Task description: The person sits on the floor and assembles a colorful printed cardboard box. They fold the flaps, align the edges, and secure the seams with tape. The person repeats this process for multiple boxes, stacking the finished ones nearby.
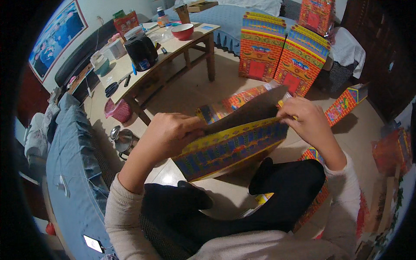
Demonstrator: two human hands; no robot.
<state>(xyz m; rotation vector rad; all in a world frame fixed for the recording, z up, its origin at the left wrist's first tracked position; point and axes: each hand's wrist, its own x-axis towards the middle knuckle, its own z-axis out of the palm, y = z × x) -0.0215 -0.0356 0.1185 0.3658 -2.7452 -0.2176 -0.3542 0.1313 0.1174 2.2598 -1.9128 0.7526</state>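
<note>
Above my knees, a printed cardboard box (pixel 236 149) with a yellow and blue patterned side tilts up to the right. Its plain dark inner face (pixel 255 106) shows behind the near panel. My left hand (pixel 175 130) is closed on the box's left upper edge, its fingertips partly hidden behind the cardboard. At the right upper corner my right hand (pixel 303 116) pinches the edge, thumb and fingers together. Just beyond the box lies another colourful printed piece (pixel 245 99) on the floor.
Two tall brick-patterned cardboard houses (pixel 262 47) stand at the back. A wooden table (pixel 173 60) at the far left bears a black jug (pixel 141 50), a red bowl (pixel 182 31) and scissors (pixel 115 86). A metal kettle (pixel 123 141) stands on the floor. A printed strip (pixel 346 104) leans at right.
</note>
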